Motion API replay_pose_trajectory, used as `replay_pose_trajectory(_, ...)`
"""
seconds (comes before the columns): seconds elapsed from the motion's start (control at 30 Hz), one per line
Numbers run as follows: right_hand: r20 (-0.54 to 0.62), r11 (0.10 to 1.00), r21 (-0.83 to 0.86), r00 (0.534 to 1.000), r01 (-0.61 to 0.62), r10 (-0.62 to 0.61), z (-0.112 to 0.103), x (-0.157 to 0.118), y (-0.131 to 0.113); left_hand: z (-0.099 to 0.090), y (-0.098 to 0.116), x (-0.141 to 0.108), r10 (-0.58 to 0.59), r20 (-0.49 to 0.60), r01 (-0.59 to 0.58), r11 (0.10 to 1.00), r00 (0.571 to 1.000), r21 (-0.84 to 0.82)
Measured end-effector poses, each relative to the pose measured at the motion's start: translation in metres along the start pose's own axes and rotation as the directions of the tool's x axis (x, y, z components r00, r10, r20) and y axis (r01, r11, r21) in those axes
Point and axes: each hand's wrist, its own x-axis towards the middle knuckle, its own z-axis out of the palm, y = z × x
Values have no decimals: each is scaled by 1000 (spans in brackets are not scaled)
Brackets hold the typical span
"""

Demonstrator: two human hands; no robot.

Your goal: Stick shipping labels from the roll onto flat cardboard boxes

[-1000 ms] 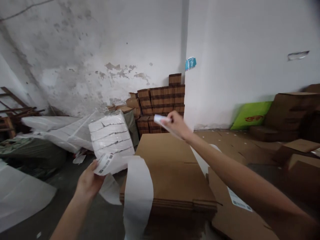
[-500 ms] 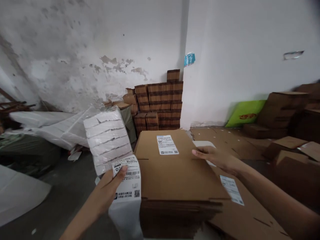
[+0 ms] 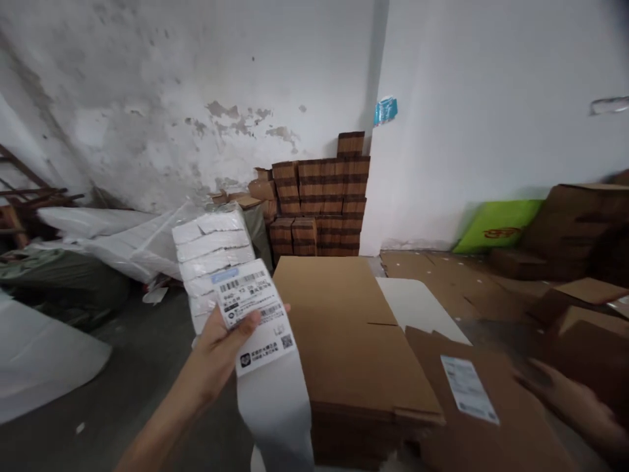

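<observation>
Pinching the white paper label strip (image 3: 276, 383) left of brown cardboard stack (image 3: 351, 341), left hand (image 3: 223, 344) is nearer; right hand's (image 3: 567, 398) grip unclear.

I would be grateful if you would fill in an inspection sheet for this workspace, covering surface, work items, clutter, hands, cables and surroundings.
Surface: cardboard stack, brown and flat; a slit shows near its right edge.
Work items: label strip, printed, its lower end hanging; labelled cardboard right of the stack, bearing a white label.
Clutter: wrapped white bundle and dark green sack at left; white sheet beside the stack.
Hands: left hand grips the strip; right hand is blurred, near the labelled cardboard, grip unclear.
Cables: nothing seen.
Surroundings: peeling wall; bright green board leaning at right.
</observation>
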Motion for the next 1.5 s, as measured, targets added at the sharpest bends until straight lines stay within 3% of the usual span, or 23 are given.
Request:
replay_pose_trajectory(0.03, -53, 1000, 8, 999, 0, 0, 15, -8, -35, 5, -1, -1, 5, 70, -8, 999, 998, 53)
replay_pose_trajectory(0.1, 174, 960, 212, 959, 186, -224, 47, -32, -126, 16, -3, -3, 19, 210, -63, 977, 978, 202)
replay_pose_trajectory(0.17, 399, 836, 394, 748, 382, -530, 75, -61, -217, 26, -4, -6, 61, 278, -161, 922, 959, 351)
replay_pose_trajectory(0.2, 450, 764, 442, 621, 470, -642, 86, -75, -254, 28, -3, -8, 86, 286, -201, 893, 954, 403)
replay_pose_trajectory(0.23, 427, 698, 461, 552, 549, -716, 96, -88, -283, 30, -2, -10, 97, 292, -217, 883, 952, 415)
replay_pose_trajectory(0.3, 325, 606, 430, 511, 669, -795, 111, -109, -313, 29, 5, -14, 42, 279, -122, 954, 959, 275)
replay_pose_trajectory(0.37, 255, 529, 397, 464, 750, -848, 122, -122, -317, 27, 13, -16, -102, 191, 107, 994, 976, -17)
replay_pose_trajectory(0.47, 274, 343, 398, 246, 851, -930, 130, -130, -310, 17, 20, -11, -305, -19, 280, 896, 952, -345)
replay_pose_trajectory(0.5, 271, 302, 413, 200, 859, -942, 129, -128, -311, 9, 19, -6, -325, -74, 273, 881, 943, -386)
replay_pose_trajectory(0.53, 261, 293, 445, 190, 846, -946, 127, -123, -313, -2, 16, 0, -321, -122, 245, 875, 939, -418)
replay_pose_trajectory(0.57, 246, 322, 491, 226, 810, -943, 124, -114, -317, -15, 12, 6, -301, -179, 195, 873, 937, -447)
replay_pose_trajectory(0.6, 223, 373, 537, 298, 757, -928, 121, -102, -321, -31, 7, 12, -268, -253, 125, 875, 930, -467)
replay_pose_trajectory(0.7, 212, 621, 447, 598, 644, -773, 128, -54, -329, -73, -9, 23, -159, -487, -77, 900, 859, -430)
replay_pose_trajectory(0.73, 231, 711, 321, 677, 625, -699, 136, -39, -327, -81, -13, 23, -151, -491, -68, 914, 858, -400)
replay_pose_trajectory(0.8, 300, 804, 59, 757, 592, -580, 158, -17, -316, -82, -15, 16, -200, -374, 65, 937, 906, -343)
replay_pose_trajectory(0.9, 388, 775, -102, 742, 624, -547, 181, -9, -290, -63, -12, 0, -357, -158, 334, 930, 921, -154)
replay_pose_trajectory(1.0, 538, 668, -246, 672, 703, -509, 169, -13, -256, -46, -8, -10, -352, -170, 358, 934, 920, 4)
replay_pose_trajectory(1.1, 532, 753, -341, 776, 563, -339, 131, -10, -221, -37, -6, -10, -347, -64, 346, 938, 936, -34)
replay_pose_trajectory(1.13, 535, 817, -306, 798, 489, -277, 117, -9, -210, -35, -6, -8, -359, 9, 359, 931, 933, -63)
replay_pose_trajectory(1.2, 618, 918, -145, 758, 370, -208, 95, -11, -194, -30, -7, -4, -357, 94, 365, 927, 929, -88)
replay_pose_trajectory(1.27, 691, 957, 23, 687, 290, -224, 82, -18, -186, -26, -9, 0, -329, 14, 329, 943, 944, -50)
replay_pose_trajectory(1.37, 698, 960, 152, 662, 233, -271, 78, -34, -189, -23, -10, 5, -317, -129, 319, 948, 940, -4)
replay_pose_trajectory(1.5, 694, 954, 242, 655, 178, -298, 78, -47, -201, -25, -6, 8, -358, -49, 354, 932, 932, -71)
